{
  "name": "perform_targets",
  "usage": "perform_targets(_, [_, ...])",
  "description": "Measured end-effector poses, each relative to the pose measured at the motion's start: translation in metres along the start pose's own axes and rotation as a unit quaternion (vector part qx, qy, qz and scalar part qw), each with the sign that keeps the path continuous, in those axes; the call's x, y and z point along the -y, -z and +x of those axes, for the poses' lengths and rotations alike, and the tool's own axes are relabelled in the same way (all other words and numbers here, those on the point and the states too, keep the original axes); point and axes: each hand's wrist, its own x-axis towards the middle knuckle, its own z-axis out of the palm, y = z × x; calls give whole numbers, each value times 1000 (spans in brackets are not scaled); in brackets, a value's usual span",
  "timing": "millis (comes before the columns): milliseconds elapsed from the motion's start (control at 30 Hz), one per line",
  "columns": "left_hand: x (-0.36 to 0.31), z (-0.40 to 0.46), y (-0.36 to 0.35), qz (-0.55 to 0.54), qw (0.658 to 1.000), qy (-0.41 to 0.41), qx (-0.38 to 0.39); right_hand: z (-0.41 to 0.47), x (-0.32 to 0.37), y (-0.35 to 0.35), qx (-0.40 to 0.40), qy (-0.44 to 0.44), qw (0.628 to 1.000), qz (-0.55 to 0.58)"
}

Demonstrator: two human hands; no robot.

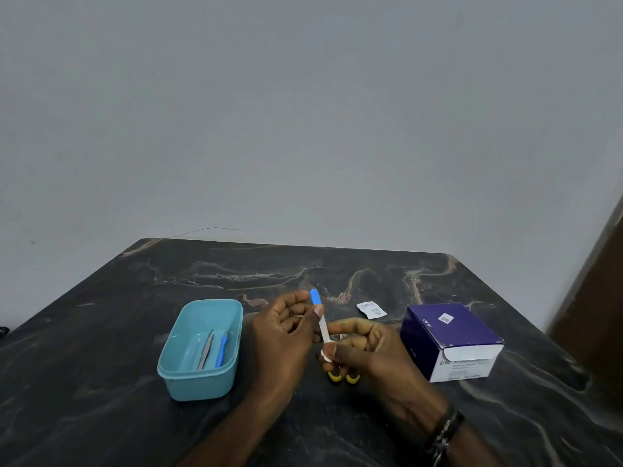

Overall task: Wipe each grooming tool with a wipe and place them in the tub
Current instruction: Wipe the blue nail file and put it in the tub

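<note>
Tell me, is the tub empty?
No, the tub already holds metal tweezers and a blue-handled tool.

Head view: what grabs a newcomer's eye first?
Mid-table, the left hand holds a blue-handled tool upright while the right hand pinches a white wipe at its lower end. To their left, a teal tub already holds tweezers and a blue-handled implement. On the right stands a purple wipe box with a torn sachet behind it; yellow-handled scissors peek from under the hands.
</note>
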Motion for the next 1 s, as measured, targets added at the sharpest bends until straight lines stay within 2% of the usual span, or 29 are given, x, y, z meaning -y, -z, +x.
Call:
perform_targets(100, [-1,-4,-3,-10,998,27,55,0,1,3,-11,12,1000,16])
perform_targets(167, [-2,-4,-3,-16,998,28,59,-1,1,3,-7,11,1000,12])
perform_targets(300, [-2,-3,-2,-29,999,22,35,0,3,2,0,4,1000,-14])
perform_targets(433, [-4,3,0,-30,999,7,-26,-3,2,-1,20,-14,999,-27])
perform_targets(533, [-5,10,5,-31,999,-2,-45,-1,2,0,-14,-10,999,-29])
perform_targets(600, [-5,9,6,-12,1000,3,-28,2,4,4,-65,4,998,0])
perform_targets(700, [-1,1,-1,0,999,24,40,4,4,10,-122,33,992,23])
perform_targets(833, [2,-9,-8,7,995,21,101,4,3,10,-155,56,986,23])
perform_targets(1000, [4,-9,-8,19,992,17,123,5,4,9,-163,64,984,11])
